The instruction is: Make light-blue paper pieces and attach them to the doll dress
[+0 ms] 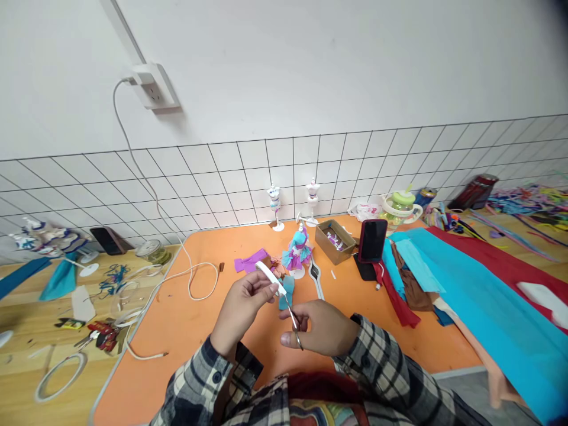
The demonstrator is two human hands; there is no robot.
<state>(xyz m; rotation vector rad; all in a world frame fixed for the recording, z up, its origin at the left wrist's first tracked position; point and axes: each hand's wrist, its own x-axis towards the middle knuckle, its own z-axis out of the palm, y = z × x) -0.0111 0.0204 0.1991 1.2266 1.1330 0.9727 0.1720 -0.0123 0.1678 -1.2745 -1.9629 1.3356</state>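
My left hand (242, 307) is closed on a white tape roll (268, 274), seen nearly edge-on with its near end toward the scissors. In my right hand (323, 326) are small metal scissors (293, 318), fingers at the handle loops. Their blades point up and left and reach the near end of the tape; I cannot tell whether they touch it. Beneath and beyond lie a teal fabric piece (287, 291) and purple fabric (251, 261). Just past my hands stands a small dress form (298, 248) in a blue and purple dress.
Two small dress forms, one left (275, 204) and one right (312, 198), stand by the wall. A cardboard box (331, 251), a phone (371, 239) on a stand and blue fabric (483, 296) lie rightward. A white cable (191, 275) crosses the orange table (213, 331) at left.
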